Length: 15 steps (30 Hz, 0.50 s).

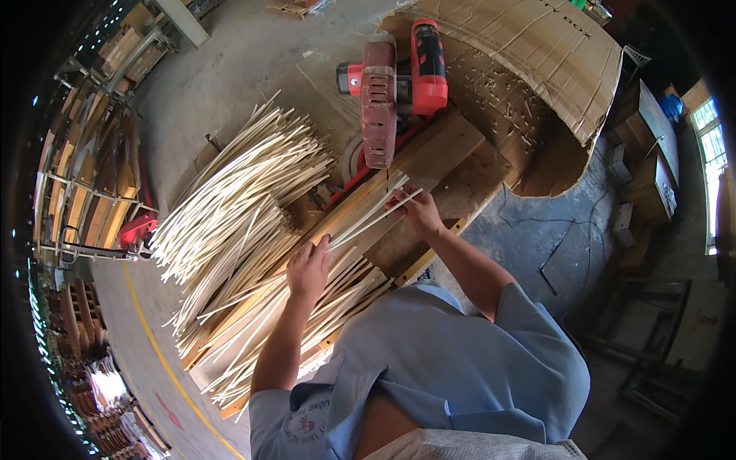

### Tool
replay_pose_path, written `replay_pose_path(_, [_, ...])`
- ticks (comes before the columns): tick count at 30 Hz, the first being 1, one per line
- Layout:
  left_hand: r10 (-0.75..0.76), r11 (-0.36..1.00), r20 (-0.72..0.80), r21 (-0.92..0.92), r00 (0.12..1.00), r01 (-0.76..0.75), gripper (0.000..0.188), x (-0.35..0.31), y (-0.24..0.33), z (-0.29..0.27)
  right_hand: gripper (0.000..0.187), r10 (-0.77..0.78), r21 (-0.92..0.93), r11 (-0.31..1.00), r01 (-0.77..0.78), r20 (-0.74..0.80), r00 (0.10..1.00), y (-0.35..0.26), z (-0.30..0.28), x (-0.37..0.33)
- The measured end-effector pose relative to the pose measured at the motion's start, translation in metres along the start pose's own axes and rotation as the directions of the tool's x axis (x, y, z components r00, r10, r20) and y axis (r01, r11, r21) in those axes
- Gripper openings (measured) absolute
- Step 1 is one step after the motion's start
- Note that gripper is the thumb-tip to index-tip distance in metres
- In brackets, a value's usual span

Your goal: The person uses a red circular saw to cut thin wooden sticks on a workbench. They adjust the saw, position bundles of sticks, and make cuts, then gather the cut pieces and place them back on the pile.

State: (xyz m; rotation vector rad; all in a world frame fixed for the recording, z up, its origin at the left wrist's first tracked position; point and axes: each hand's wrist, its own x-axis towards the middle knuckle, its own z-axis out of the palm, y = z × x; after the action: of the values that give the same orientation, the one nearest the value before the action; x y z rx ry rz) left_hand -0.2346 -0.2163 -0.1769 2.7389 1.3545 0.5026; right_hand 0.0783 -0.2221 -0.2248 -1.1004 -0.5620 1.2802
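Note:
Several thin pale sticks [366, 221] run slantwise between my two hands across the workbench. Their lower left part is in my left hand [308, 268], whose fingers curl over them. My right hand [416, 211] pinches them near the other end, thumb and fingers closed. Just beyond that end stands a red cut-off saw [379, 107], its dusty guard raised above a wooden fence board [445, 153]. More loose pale sticks [337, 295] lie on the bench below and around my left hand.
A big heap of pale sticks [238, 184] lies left of the saw. Behind the saw, an open cardboard box [537, 77] holds scattered short offcuts. Racks of wood pieces [96, 180] stand at far left, beside a yellow floor line [153, 337]. Dark frames [644, 330] stand at right.

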Motion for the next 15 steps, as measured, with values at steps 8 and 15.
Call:
replay_pose_path(8, [-0.020,0.998,0.024,-0.058,1.000,0.021,0.041,0.010,0.004,0.004,0.023,-0.037,0.185,0.981,0.058,-0.114,0.993,0.008,0.011,-0.002])
replay_pose_path(15, [-0.009,1.000,0.019,-0.012,1.000,0.009,0.042,0.008,-0.004,0.005,0.021,-0.012,0.160,0.986,0.049,-0.227,0.974,0.004,0.015,-0.001])
